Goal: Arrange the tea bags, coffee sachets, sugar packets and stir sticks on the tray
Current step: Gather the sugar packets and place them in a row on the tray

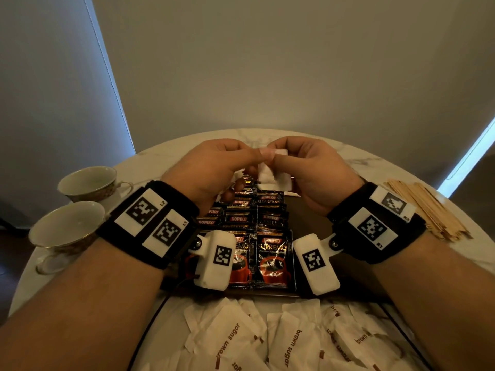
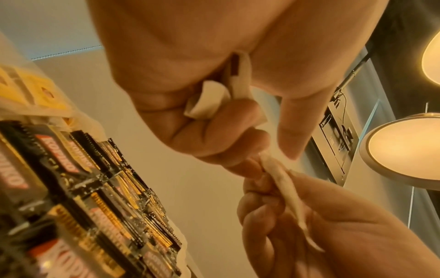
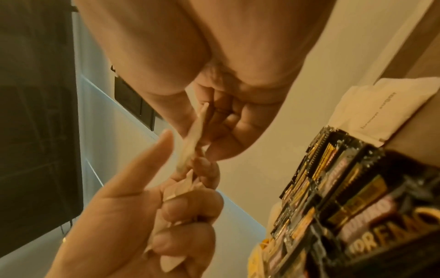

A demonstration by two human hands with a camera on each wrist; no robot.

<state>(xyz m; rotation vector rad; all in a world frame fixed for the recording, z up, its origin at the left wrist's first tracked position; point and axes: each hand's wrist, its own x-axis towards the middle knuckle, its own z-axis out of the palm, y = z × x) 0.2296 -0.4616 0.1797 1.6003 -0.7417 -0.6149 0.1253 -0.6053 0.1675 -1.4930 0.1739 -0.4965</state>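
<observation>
Both hands are raised over the far part of the brown tray [image 1: 312, 219]. My left hand [image 1: 250, 160] and right hand [image 1: 280, 156] meet fingertip to fingertip on white sugar packets [image 1: 273, 176]. The left wrist view shows the left fingers curled round folded packets [image 2: 209, 102] and the right hand pinching one packet [image 2: 285, 191]. In the right wrist view that packet [image 3: 192, 139] runs between both hands. Black Kopiko coffee sachets [image 1: 270, 236] lie in overlapping rows on the tray. Yellow-tagged tea bags [image 2: 45, 94] lie beyond them.
Loose brown sugar packets [image 1: 284, 341] are heaped on the marble table near me. A pile of wooden stir sticks [image 1: 428, 210] lies at the right. Two teacups [image 1: 89, 183] [image 1: 64, 228] stand at the left table edge.
</observation>
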